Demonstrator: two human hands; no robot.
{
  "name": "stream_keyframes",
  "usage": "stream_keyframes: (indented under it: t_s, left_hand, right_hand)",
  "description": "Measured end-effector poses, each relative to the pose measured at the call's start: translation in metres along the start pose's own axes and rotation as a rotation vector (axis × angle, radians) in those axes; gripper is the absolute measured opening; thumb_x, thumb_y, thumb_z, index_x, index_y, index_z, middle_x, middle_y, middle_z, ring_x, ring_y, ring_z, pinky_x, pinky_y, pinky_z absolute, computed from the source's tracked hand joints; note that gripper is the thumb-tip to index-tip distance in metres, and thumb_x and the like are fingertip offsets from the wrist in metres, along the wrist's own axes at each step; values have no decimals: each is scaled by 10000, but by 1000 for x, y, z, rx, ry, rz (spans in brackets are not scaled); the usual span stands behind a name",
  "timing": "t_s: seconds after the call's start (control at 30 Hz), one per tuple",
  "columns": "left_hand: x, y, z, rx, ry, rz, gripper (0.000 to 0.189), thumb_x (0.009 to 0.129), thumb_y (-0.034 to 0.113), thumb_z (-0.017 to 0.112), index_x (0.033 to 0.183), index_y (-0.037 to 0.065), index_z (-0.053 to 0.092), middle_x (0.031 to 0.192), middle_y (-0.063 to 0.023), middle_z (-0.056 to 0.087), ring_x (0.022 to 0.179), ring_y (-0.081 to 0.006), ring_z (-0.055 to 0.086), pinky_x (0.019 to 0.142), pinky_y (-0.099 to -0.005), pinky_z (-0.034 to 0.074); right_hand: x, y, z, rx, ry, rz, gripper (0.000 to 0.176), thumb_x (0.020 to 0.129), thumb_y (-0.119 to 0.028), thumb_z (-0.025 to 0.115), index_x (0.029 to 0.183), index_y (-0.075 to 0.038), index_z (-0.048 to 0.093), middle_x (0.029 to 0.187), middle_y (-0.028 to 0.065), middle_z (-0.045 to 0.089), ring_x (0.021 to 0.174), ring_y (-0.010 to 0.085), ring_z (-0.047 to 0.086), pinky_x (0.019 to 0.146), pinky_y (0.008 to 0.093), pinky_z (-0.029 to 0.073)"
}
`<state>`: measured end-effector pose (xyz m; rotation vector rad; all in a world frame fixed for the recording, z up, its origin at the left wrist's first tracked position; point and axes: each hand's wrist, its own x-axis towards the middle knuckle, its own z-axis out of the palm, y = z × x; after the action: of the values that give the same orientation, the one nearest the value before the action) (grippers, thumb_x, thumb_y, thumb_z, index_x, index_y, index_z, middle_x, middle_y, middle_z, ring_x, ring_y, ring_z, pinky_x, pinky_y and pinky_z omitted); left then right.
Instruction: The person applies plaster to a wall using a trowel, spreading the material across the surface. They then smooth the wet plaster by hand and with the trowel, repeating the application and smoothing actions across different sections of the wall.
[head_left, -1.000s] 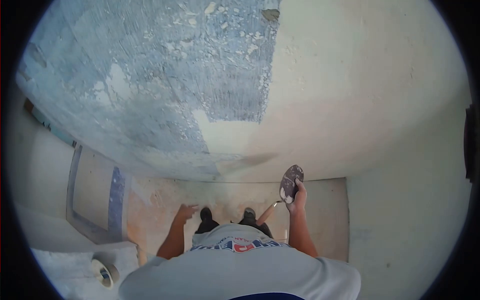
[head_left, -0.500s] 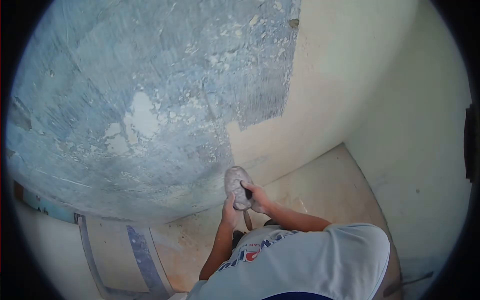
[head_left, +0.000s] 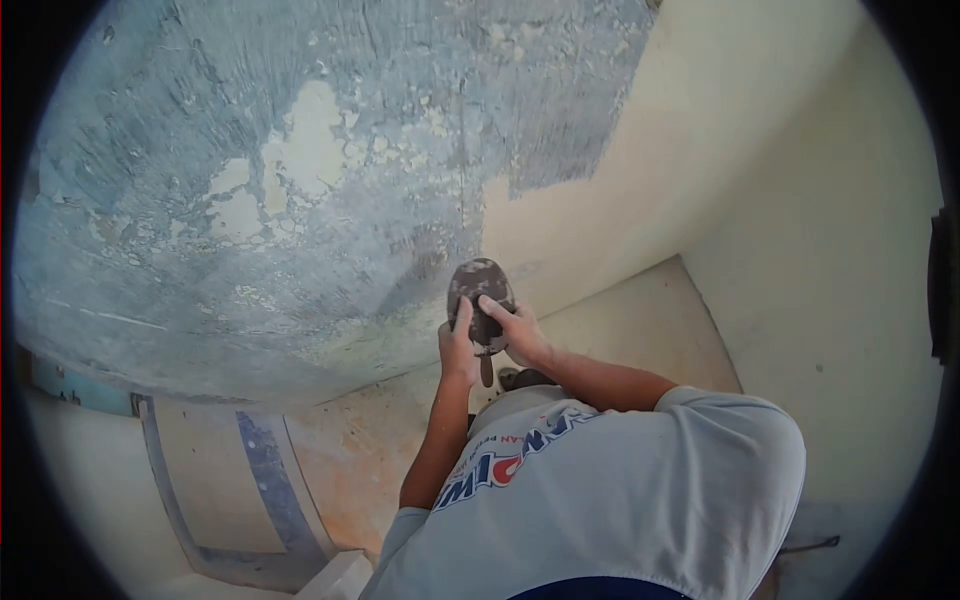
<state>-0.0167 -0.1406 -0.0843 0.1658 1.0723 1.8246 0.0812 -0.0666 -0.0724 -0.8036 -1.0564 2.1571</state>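
In front of my body I hold a dark oval pad [head_left: 481, 275] blotched with whitish dust or plaster; its exact kind I cannot make out. My left hand [head_left: 459, 350] grips its left edge, with a digit laid on the dark face. On the other side my right hand [head_left: 522, 332] is closed around the right edge, its thumb pressed to the middle. A brown handle-like piece [head_left: 487, 372] sticks out below the pad; what it belongs to is hidden. Just beyond the pad stands the wall [head_left: 380, 230], with rough, peeling blue-grey paint.
A smooth cream patch [head_left: 560, 225] covers the wall's right part. Another pale wall [head_left: 830, 330] rises at right. The dusty floor [head_left: 640, 320] runs below. A framed blue-and-beige panel [head_left: 222, 480] is at lower left, near a white block [head_left: 338, 577]. A thin dark tool [head_left: 810, 546] lies lower right.
The pad shows a darker face than before, and both hands have shifted their hold on it. The view has tilted down, so pad and hands appear higher up.
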Motion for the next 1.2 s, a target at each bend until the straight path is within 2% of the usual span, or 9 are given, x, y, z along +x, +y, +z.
stream_keyframes:
  t_s: [0.03, 0.17, 0.27, 0.47, 0.63, 0.7, 0.9, 1.13, 1.2]
  left_hand:
    - [1, 3, 16, 5, 11, 60, 405, 969, 319, 655, 1124, -55, 666, 1035, -83, 676, 896, -147, 645, 772, -300, 519]
    - [21, 3, 52, 50, -37, 88, 302, 943, 207, 687, 1116, -39, 665, 1035, -62, 676, 876, -124, 637, 761, -287, 510]
    - [30, 8, 80, 96, -59, 159, 261, 945, 211, 689, 1071, -16, 670, 994, -39, 673, 868, -102, 621, 755, -277, 503]
    - [61, -12, 108, 132, 78, 285, 262, 955, 234, 683, 1038, -14, 670, 955, -28, 672, 836, -82, 605, 718, -262, 493]
    - [70, -22, 105, 190, 242, 353, 236, 948, 215, 693, 981, -17, 667, 915, -21, 669, 796, -77, 594, 687, -256, 485]
    - [72, -20, 107, 163, 224, 373, 225, 949, 207, 691, 977, -16, 667, 912, -20, 668, 791, -76, 590, 685, -256, 483]
    - [79, -21, 98, 169, 197, 401, 190, 951, 180, 682, 965, -9, 675, 909, -21, 671, 791, -77, 590, 690, -254, 484]
    - [70, -11, 104, 237, 213, 409, 179, 946, 163, 685, 961, -16, 681, 929, -24, 681, 806, -76, 594, 699, -252, 488]
    - [69, -7, 110, 234, 223, 442, 181, 946, 164, 686, 958, -17, 680, 917, -22, 678, 797, -75, 592, 691, -251, 486]
  right_hand:
    - [6, -9, -5, -10, -18, 3, 299, 920, -251, 710, 1075, 4, 686, 990, 59, 696, 893, 121, 638, 784, 296, 523]
    - [20, -44, -12, -123, 133, -158, 265, 906, -223, 722, 1037, 1, 668, 952, 61, 691, 851, 126, 634, 752, 291, 518]
    - [36, -62, -30, -591, 262, -554, 262, 895, -167, 723, 1069, -17, 597, 892, 54, 646, 787, 99, 590, 710, 264, 502]
    - [57, -93, -42, -417, 129, -496, 222, 905, -139, 707, 1042, -14, 585, 886, 45, 644, 778, 89, 590, 691, 262, 501]
    - [70, -83, -50, -504, 98, -508, 210, 909, -135, 706, 1023, -14, 577, 854, 41, 648, 765, 79, 590, 679, 258, 498]
    - [76, -80, -49, -445, 109, -510, 234, 880, -163, 720, 1007, -16, 589, 833, 95, 661, 737, 146, 614, 684, 315, 506]
    - [76, -79, -45, -457, 129, -526, 228, 879, -154, 719, 1002, -13, 588, 842, 107, 664, 746, 166, 626, 695, 326, 508]
    - [74, -77, -40, -464, 163, -517, 221, 883, -157, 720, 983, -10, 588, 813, 98, 656, 708, 162, 612, 662, 322, 502]
    - [74, -82, -35, -460, 151, -582, 192, 899, -133, 709, 966, -16, 573, 809, 33, 626, 711, 81, 554, 630, 270, 475]
